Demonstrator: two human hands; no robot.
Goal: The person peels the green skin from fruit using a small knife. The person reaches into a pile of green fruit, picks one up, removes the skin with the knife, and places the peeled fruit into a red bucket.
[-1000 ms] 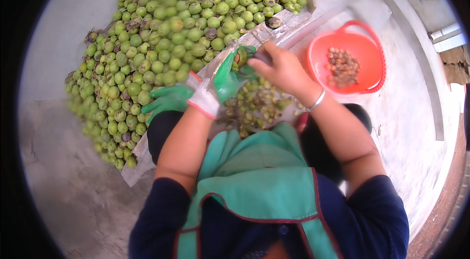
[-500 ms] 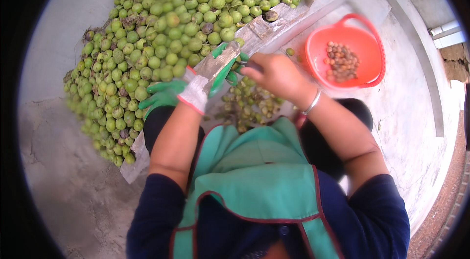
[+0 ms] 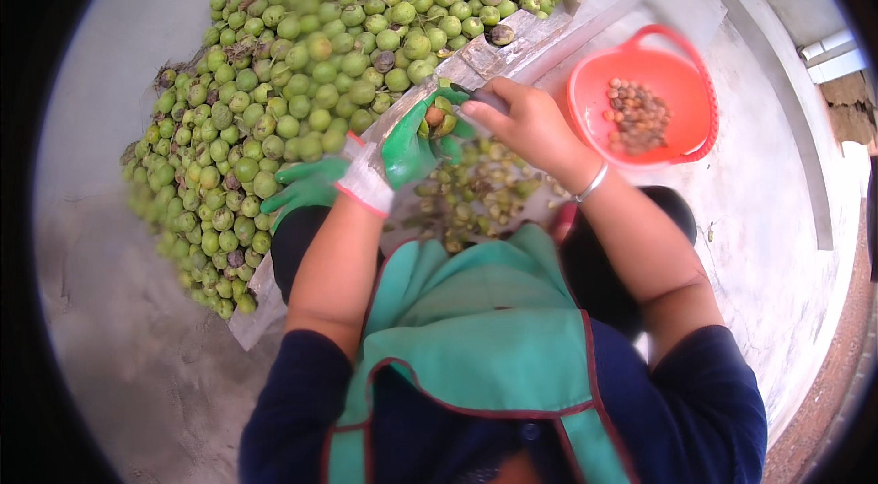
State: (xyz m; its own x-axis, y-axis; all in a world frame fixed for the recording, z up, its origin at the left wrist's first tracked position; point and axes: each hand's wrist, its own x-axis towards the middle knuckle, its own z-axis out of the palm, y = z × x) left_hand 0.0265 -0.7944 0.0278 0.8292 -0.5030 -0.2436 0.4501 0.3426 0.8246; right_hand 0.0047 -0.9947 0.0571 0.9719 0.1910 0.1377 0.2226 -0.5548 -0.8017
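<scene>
My left hand [image 3: 409, 152], in a white glove with a green coated palm, is closed around a green-husked walnut [image 3: 436, 120]. The husk is split, and the brown nut shows inside. Bare apart from a bracelet [image 3: 593, 183] at the wrist, my right hand [image 3: 541, 129] grips the dark handle of a knife [image 3: 490, 101]. Its blade points left, close to the top of the walnut; the tip is hard to make out. A second green glove [image 3: 306, 187] lies by my left knee.
A large heap of green walnuts [image 3: 302, 72] rises ahead and left, bordered by a wooden board [image 3: 480, 59]. Cut husk pieces [image 3: 480, 196] lie on the ground between my knees. A red plastic basket [image 3: 594, 91] holding brown nuts [image 3: 637, 116] stands at the right.
My left hand has turned its palm upward, so the split walnut now shows. The knife has drawn slightly up and right from the hand.
</scene>
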